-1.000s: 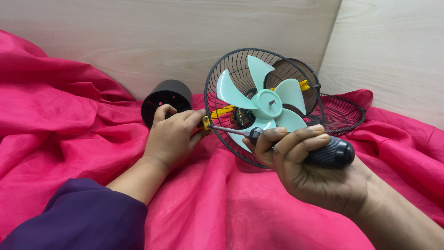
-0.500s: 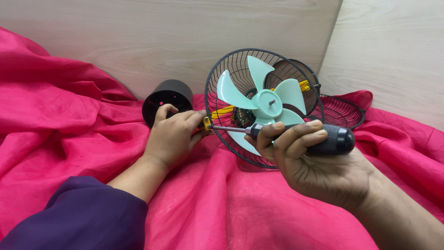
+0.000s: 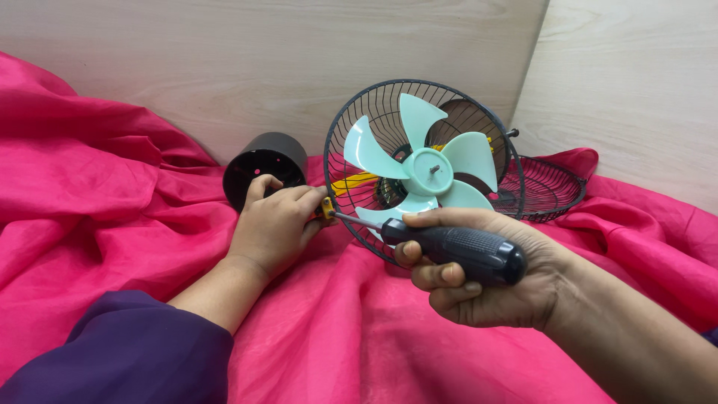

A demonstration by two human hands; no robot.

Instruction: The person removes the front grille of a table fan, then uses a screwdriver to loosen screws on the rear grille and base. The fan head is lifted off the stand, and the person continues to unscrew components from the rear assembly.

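Right hand point(image 3: 486, 280) was clenched around a screwdriver point(image 3: 449, 247) by its black handle, shaft pointing away from the hand toward the left hand. Tip sat at a small yellow clip point(image 3: 327, 207) on the rim of the fan guard point(image 3: 359, 123), just at the left hand's fingertips. Left hand point(image 3: 273, 221) was curled, gripping the guard rim at that clip. Mint green fan blade point(image 3: 426, 168) stood upright inside the guard, just beyond the right hand's knuckles. Black cup-shaped housing point(image 3: 262, 164) lay just behind the left hand. Second wire guard point(image 3: 550, 187) lay flat beyond the right hand. Everything rested on pink cloth point(image 3: 112, 202), wooden wall point(image 3: 262, 60) behind.
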